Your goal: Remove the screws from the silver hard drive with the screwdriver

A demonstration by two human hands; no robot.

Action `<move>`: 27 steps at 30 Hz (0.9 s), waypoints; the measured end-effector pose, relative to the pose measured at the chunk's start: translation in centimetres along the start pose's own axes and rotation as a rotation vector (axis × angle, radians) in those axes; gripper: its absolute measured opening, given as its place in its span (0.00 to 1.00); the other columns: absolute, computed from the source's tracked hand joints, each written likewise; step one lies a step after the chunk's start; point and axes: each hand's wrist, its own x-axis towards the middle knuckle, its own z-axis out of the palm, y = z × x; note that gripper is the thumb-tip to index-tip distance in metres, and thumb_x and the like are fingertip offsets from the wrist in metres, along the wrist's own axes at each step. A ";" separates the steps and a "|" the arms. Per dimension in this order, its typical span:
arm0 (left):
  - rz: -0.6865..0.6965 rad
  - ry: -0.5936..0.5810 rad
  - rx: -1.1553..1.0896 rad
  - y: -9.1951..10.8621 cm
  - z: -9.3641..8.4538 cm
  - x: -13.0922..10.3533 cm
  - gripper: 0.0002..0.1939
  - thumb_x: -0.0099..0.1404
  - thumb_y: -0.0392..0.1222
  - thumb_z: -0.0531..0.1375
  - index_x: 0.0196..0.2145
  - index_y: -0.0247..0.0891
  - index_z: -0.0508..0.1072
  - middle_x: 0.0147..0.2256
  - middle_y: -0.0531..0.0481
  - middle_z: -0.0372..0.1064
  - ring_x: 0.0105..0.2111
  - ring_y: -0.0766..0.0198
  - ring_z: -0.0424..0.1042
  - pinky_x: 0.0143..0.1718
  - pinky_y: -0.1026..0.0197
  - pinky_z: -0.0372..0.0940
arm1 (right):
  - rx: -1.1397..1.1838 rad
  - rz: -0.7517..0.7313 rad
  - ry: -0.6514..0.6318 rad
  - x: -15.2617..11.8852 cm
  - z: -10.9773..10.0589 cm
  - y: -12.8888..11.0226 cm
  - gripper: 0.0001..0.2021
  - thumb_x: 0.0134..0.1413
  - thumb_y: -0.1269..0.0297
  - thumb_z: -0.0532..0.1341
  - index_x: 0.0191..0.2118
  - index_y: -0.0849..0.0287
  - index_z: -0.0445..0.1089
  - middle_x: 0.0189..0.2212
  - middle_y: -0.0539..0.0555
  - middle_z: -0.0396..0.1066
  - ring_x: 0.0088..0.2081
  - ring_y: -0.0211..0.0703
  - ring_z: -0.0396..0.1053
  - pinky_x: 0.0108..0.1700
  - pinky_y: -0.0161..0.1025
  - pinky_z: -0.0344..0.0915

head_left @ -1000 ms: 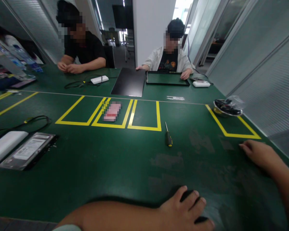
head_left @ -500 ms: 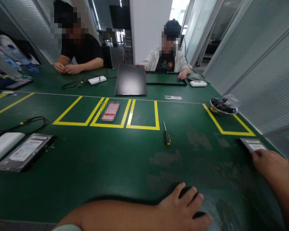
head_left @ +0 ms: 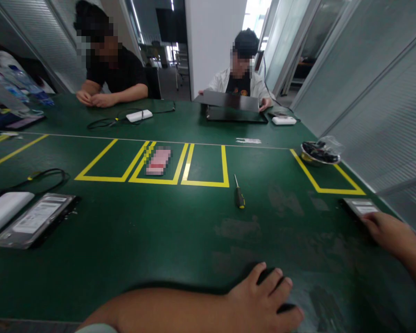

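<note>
My left hand (head_left: 263, 298) lies palm down on the green table at the bottom, fingers spread, with nothing in it. At the right edge my right hand (head_left: 391, 231) is closed on the near end of a hard drive (head_left: 358, 203), which has a white label. Its fingers are partly hidden behind the hand. Further in, a screwdriver (head_left: 240, 199) with a black and yellow handle lies on the table. On the left lies a second, larger hard drive (head_left: 36, 219), label up, beside a white box-like device (head_left: 7, 210).
Yellow tape (head_left: 208, 184) marks areas across the table; a blurred pink item (head_left: 158, 162) lies in one. A metal bowl (head_left: 320, 155) of dark items stands at the right. Opposite, one person (head_left: 234, 85) handles a dark panel (head_left: 232, 101) over a black frame; another (head_left: 116, 69) sits with hands together.
The person opposite has brought the dark panel from upright on the left to over the black frame. My right hand has shifted slightly on the hard drive; my left hand stays put.
</note>
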 end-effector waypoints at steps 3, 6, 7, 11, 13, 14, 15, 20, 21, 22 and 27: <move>-0.007 0.006 0.001 0.1 0.1 0.0 0.25 0.72 0.51 0.46 0.62 0.43 0.62 0.63 0.37 0.59 0.61 0.44 0.61 0.54 0.41 0.58 | 0.004 0.020 0.008 -0.1 -0.1 -0.2 0.15 0.59 0.60 0.48 0.35 0.60 0.69 0.40 0.67 0.75 0.43 0.60 0.73 0.44 0.47 0.68; -0.009 0.005 0.005 0.2 0.2 -0.1 0.25 0.72 0.52 0.47 0.62 0.44 0.62 0.63 0.37 0.58 0.61 0.44 0.61 0.54 0.41 0.59 | -0.005 0.069 -0.001 -0.4 -0.4 -0.5 0.15 0.58 0.58 0.49 0.34 0.58 0.70 0.38 0.66 0.75 0.41 0.61 0.74 0.41 0.49 0.69; -0.010 0.002 0.006 0.2 0.2 -0.1 0.25 0.71 0.52 0.48 0.62 0.44 0.62 0.63 0.37 0.58 0.61 0.44 0.61 0.54 0.41 0.59 | -0.014 0.091 -0.011 -0.6 -0.5 -0.5 0.15 0.58 0.57 0.49 0.33 0.58 0.70 0.37 0.66 0.76 0.40 0.62 0.74 0.40 0.50 0.69; -0.014 -0.002 0.000 0.2 0.0 -0.1 0.25 0.71 0.51 0.48 0.63 0.44 0.62 0.63 0.37 0.58 0.61 0.44 0.61 0.54 0.41 0.59 | -0.059 0.137 -0.010 -1.1 -0.5 -0.5 0.19 0.61 0.54 0.46 0.33 0.58 0.69 0.36 0.67 0.75 0.39 0.62 0.74 0.39 0.49 0.68; -0.011 -0.008 -0.003 0.1 -0.1 -0.1 0.25 0.72 0.51 0.47 0.63 0.44 0.61 0.63 0.36 0.58 0.61 0.44 0.61 0.55 0.41 0.59 | -0.065 0.123 0.014 -1.2 -0.1 -0.6 0.20 0.61 0.53 0.45 0.34 0.58 0.69 0.37 0.67 0.75 0.39 0.61 0.74 0.39 0.48 0.68; -0.008 -0.012 -0.005 0.1 -0.1 0.0 0.25 0.72 0.52 0.47 0.63 0.44 0.61 0.63 0.36 0.58 0.61 0.44 0.60 0.55 0.41 0.59 | -0.060 0.113 0.017 -1.3 0.1 -0.8 0.20 0.61 0.52 0.44 0.34 0.58 0.69 0.38 0.67 0.75 0.39 0.61 0.73 0.38 0.48 0.68; -0.007 -0.016 -0.006 0.1 -0.1 0.0 0.25 0.71 0.52 0.48 0.63 0.44 0.61 0.63 0.36 0.58 0.61 0.44 0.60 0.55 0.41 0.59 | -0.053 0.101 0.013 -1.4 0.2 -1.0 0.20 0.61 0.52 0.45 0.34 0.58 0.69 0.38 0.67 0.74 0.39 0.60 0.73 0.39 0.47 0.68; -0.012 -0.001 0.003 0.1 0.2 -0.1 0.25 0.72 0.51 0.46 0.63 0.44 0.61 0.63 0.36 0.58 0.61 0.44 0.61 0.54 0.42 0.59 | 0.119 -0.040 0.003 -2.6 0.0 -2.7 0.16 0.53 0.51 0.51 0.34 0.54 0.70 0.35 0.60 0.75 0.40 0.58 0.73 0.40 0.47 0.67; -0.006 0.003 0.004 0.1 0.2 -0.1 0.25 0.72 0.51 0.47 0.63 0.44 0.61 0.63 0.36 0.58 0.61 0.44 0.61 0.54 0.42 0.60 | 0.159 -0.035 0.016 -3.0 0.0 -2.8 0.16 0.52 0.49 0.52 0.34 0.53 0.70 0.35 0.59 0.75 0.39 0.58 0.73 0.40 0.47 0.67; -0.002 0.001 0.004 0.1 0.3 -0.1 0.26 0.72 0.52 0.47 0.63 0.43 0.61 0.63 0.36 0.58 0.61 0.44 0.61 0.54 0.41 0.60 | 0.179 -0.004 0.037 -3.4 0.0 -2.8 0.16 0.52 0.48 0.52 0.34 0.52 0.69 0.34 0.58 0.75 0.39 0.59 0.73 0.39 0.48 0.67; -0.001 -0.014 0.002 0.1 0.1 -0.1 0.26 0.71 0.53 0.48 0.63 0.44 0.61 0.63 0.36 0.58 0.61 0.44 0.61 0.54 0.41 0.59 | -0.023 0.127 0.221 -5.3 2.4 -0.3 0.19 0.58 0.46 0.45 0.31 0.52 0.64 0.34 0.65 0.71 0.38 0.65 0.72 0.35 0.52 0.68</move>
